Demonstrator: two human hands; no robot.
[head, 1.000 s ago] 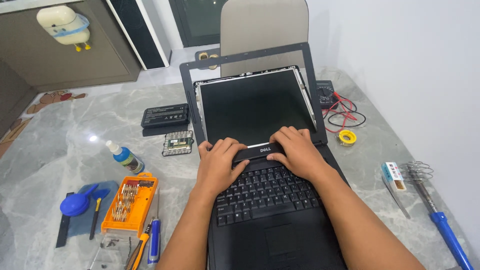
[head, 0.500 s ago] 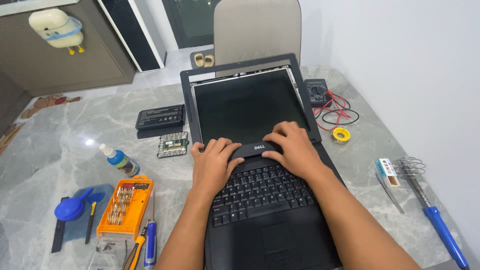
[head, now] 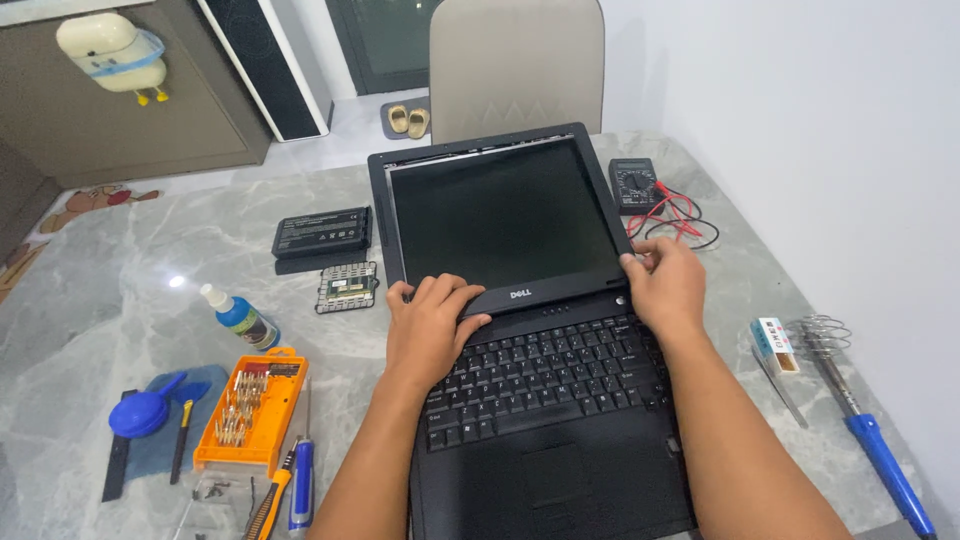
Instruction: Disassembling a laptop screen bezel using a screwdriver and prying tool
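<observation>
I see the black laptop (head: 530, 340) open at the desk's near edge. My left hand (head: 432, 330) lies flat, fingers spread, along the screen's lower frame to steady it, while my right hand (head: 668, 285) pinches the frame's lower right corner.

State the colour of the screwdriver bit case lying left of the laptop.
Orange: the bit case shows clearly in the head view, left of the laptop.

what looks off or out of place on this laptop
The screen bezel of the black laptop looks lifted along its top edge, with a pale gap showing. The left hand presses its bottom edge; the right hand grips its right side.
</observation>
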